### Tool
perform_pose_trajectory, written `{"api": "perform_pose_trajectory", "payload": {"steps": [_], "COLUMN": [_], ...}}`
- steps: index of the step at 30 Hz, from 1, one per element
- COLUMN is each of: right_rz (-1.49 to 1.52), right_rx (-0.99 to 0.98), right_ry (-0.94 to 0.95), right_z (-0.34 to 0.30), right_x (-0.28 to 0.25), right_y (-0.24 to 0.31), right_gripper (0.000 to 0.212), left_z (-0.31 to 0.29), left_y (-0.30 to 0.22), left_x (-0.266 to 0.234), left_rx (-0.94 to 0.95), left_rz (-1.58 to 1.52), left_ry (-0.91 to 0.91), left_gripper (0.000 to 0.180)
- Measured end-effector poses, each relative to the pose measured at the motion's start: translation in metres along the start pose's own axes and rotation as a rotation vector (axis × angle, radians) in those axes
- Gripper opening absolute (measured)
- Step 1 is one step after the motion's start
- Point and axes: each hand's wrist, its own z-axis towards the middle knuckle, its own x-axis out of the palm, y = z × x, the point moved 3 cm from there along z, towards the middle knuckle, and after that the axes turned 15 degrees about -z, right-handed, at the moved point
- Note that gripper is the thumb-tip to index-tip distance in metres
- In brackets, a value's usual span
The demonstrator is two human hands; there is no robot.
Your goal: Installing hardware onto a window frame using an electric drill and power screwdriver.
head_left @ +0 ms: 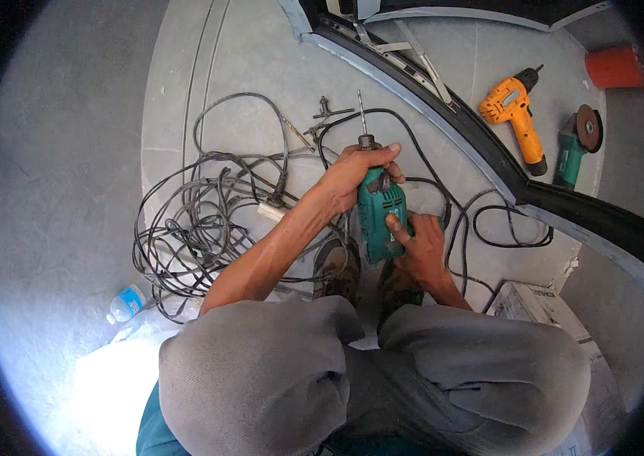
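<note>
Between my knees I hold a green corded drill (381, 216), its bit (362, 114) pointing away from me. My left hand (352, 178) wraps round the front of the drill, just behind the chuck (367, 142). My right hand (422, 247) grips the rear part, with the thumb on the housing. The drill's handle is hidden beneath its body and my right hand. Beyond the chuck, a chuck key (329, 112) lies on the floor. Left of it rests a loose, thin drill bit (297, 131).
Tangled cables (196, 228) spread at the left, beside a plastic bottle (129, 302). A dark metal frame (481, 144) crosses the right side. Past it lie an orange cordless drill (515, 114), an angle grinder (579, 146) and a red cylinder (615, 68). A cardboard box (553, 308) sits near my right knee.
</note>
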Motion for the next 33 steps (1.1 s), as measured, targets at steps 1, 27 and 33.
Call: {"api": "perform_pose_trajectory", "payload": {"steps": [1, 27, 33], "right_rz": [-0.036, -0.136, -0.169], "right_rx": [-0.008, -0.004, -0.039], "right_ry": [0.051, 0.035, -0.034], "right_z": [0.000, 0.004, 0.003], "right_x": [-0.002, 0.012, 0.015], "right_y": [-0.002, -0.005, -0.004], "right_gripper": [0.112, 0.092, 0.079], "left_z": [0.001, 0.034, 0.023], "left_y": [0.002, 0.007, -0.014], "left_x": [0.000, -0.012, -0.015], "left_rx": [-0.001, -0.030, 0.081], "left_rz": [-0.055, -0.109, -0.370], "left_ry": [0.012, 0.136, 0.279], "left_gripper": [0.029, 0.028, 0.071]}}
